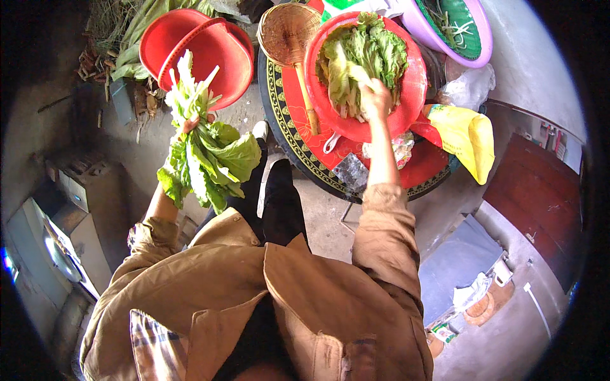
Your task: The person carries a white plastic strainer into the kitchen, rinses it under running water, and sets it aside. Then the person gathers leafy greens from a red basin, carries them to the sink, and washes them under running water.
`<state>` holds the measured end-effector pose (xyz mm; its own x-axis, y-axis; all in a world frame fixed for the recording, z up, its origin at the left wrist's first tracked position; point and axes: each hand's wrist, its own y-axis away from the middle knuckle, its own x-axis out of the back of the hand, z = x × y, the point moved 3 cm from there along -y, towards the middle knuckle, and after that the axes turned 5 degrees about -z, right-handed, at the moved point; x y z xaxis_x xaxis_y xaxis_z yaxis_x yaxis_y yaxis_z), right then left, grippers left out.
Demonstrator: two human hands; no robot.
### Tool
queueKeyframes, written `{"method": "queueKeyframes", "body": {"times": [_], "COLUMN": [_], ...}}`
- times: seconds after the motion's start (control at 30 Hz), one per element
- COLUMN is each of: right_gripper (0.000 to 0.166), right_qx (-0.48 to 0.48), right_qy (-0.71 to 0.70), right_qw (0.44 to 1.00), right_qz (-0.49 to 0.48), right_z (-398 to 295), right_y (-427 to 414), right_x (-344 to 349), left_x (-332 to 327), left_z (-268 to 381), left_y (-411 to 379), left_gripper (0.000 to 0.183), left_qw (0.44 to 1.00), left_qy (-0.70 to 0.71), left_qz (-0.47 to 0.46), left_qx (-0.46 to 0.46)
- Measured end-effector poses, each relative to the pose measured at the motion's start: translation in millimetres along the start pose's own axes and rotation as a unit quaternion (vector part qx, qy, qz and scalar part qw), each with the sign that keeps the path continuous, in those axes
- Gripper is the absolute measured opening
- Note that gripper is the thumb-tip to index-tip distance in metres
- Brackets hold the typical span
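My left hand (191, 125) grips a bunch of leafy greens (209, 157) around its stalks. The pale stalk ends point up in front of a red plastic bucket (233, 76), and the broad leaves hang down toward my knees. My right hand (376, 97) reaches into a red plastic basin (413, 107) on the round table. Its fingers curl around part of the leafy greens (381, 45) lying in there. The fingertips are partly hidden among the leaves.
The round table (302, 112) also bears a wicker ladle (288, 35) with a long handle, a cleaver blade (351, 171), a yellow bag (464, 135) and a clear plastic bag (472, 88). A purple basin (482, 28) with a green strainer stands at the far right. Dry brushwood (107, 28) lies far left.
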<state>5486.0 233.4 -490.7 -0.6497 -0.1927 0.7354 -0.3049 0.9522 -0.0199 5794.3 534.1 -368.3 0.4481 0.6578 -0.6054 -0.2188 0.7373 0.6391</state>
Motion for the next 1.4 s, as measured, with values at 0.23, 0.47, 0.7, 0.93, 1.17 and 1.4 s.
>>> {"method": "queueKeyframes", "body": {"times": [0.23, 0.47, 0.7, 0.93, 1.17, 1.4], "right_gripper": [0.019, 0.034, 0.035, 0.034, 0.015, 0.026], "right_qx": [-0.229, -0.172, -0.014, -0.047, 0.174, -0.227], "right_qy": [-0.369, -0.101, 0.21, 0.194, 0.111, -0.48], "right_qw": [0.894, 0.978, 0.974, 0.966, 0.976, 0.848], "right_qz": [-0.11, -0.065, -0.08, -0.166, 0.068, 0.004], "right_z": [-39.8, 22.3, -67.0, -55.0, -41.9, -25.7], "right_y": [20.4, 13.5, 9.5, -0.5, -13.6, 14.5], "right_x": [76.2, 14.8, -70.2, -103.9, -94.1, 28.3], "left_x": [8.3, -4.5, 12.5, 12.8, 20.9, 28.7], "left_z": [-1.7, -6.3, -10.9, -13.6, -15.5, -15.9], "left_y": [10.1, 8.1, 9.2, 11.2, 7.3, 7.2], "left_gripper": [0.033, 0.033, 0.034, 0.035, 0.035, 0.035], "left_qw": [1.0, 1.0, 0.999, 0.999, 0.999, 0.997], "left_qy": [0.005, 0.018, -0.004, 0.018, 0.001, 0.033], "left_qz": [0.019, -0.004, 0.022, 0.038, 0.043, 0.045], "left_qx": [-0.012, 0.001, 0.025, 0.023, 0.025, 0.047]}}
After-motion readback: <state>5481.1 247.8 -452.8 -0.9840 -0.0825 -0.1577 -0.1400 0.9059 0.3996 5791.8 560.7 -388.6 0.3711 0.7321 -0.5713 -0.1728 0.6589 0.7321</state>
